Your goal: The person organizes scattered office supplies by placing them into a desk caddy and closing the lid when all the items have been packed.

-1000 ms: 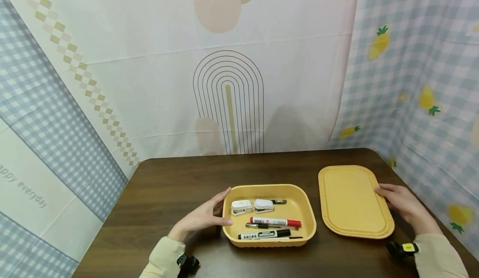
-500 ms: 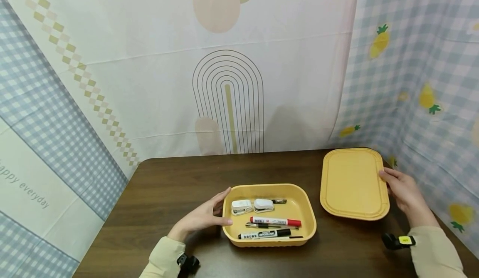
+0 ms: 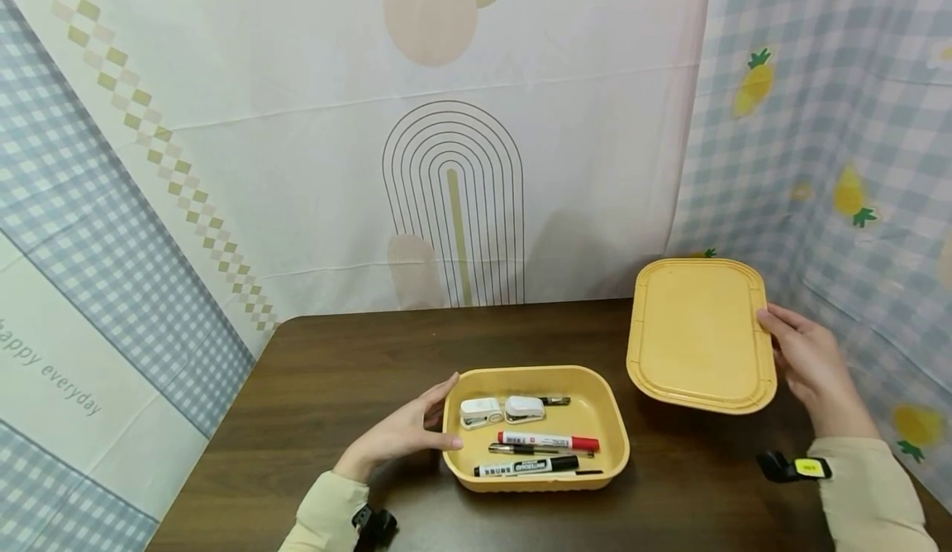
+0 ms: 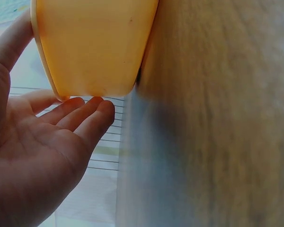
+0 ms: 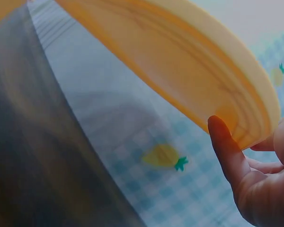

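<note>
In the head view my right hand (image 3: 811, 358) pinches the right edge of a yellow lid (image 3: 699, 333), held above the table's back right. The right wrist view shows a finger (image 5: 227, 149) against the lid (image 5: 180, 61). My left hand (image 3: 402, 432) holds the left end of a yellow box (image 3: 613, 420), thumb on the rim and fingers at the far corner. The box stands on the table. Inside lie two small white staplers (image 3: 480, 411), a red-capped marker (image 3: 546, 440), a black whiteboard marker (image 3: 525, 465) and several thin pens, partly covered.
The dark wooden table (image 3: 335, 370) ends at a white printed cloth (image 3: 312, 188) behind it. A checked cloth with pineapples (image 3: 840, 254) hangs close along the right side. Another checked cloth (image 3: 111, 230) hangs at the left.
My right hand has raised the lid from lower right, up and away toward the back cloth, and slightly left at the end. The left hand and the box have stayed in place.
</note>
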Tool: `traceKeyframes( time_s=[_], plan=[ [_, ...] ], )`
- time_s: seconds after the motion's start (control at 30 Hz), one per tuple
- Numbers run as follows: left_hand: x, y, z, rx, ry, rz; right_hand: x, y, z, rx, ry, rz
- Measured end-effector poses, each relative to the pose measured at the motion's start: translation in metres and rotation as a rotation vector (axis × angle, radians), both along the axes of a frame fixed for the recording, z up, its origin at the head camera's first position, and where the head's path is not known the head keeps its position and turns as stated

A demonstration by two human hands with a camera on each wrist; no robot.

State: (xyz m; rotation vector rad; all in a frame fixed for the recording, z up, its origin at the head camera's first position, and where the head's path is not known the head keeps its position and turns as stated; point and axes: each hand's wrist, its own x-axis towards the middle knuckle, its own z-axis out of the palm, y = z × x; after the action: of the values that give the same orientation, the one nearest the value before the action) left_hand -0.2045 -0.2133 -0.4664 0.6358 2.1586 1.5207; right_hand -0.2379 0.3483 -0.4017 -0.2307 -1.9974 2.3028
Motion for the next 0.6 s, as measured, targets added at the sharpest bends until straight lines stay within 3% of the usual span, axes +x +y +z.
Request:
traceKeyframes(
  time_s=[0.2, 0.4, 0.6],
  plan=[
    [0.001, 0.001, 0.001, -0.017, 0.005, -0.003, 0.0, -0.019, 0.013, -0.092, 0.057, 0.101],
    [0.0, -0.002, 0.003, -0.006, 0.029, -0.006, 0.001, -0.043, 0.023, -0.083, 0.094, 0.169],
    [-0.006, -0.009, 0.016, 0.002, 0.111, 0.083, 0.003, -0.067, 0.028, -0.06, 0.089, 0.257]
  ],
)
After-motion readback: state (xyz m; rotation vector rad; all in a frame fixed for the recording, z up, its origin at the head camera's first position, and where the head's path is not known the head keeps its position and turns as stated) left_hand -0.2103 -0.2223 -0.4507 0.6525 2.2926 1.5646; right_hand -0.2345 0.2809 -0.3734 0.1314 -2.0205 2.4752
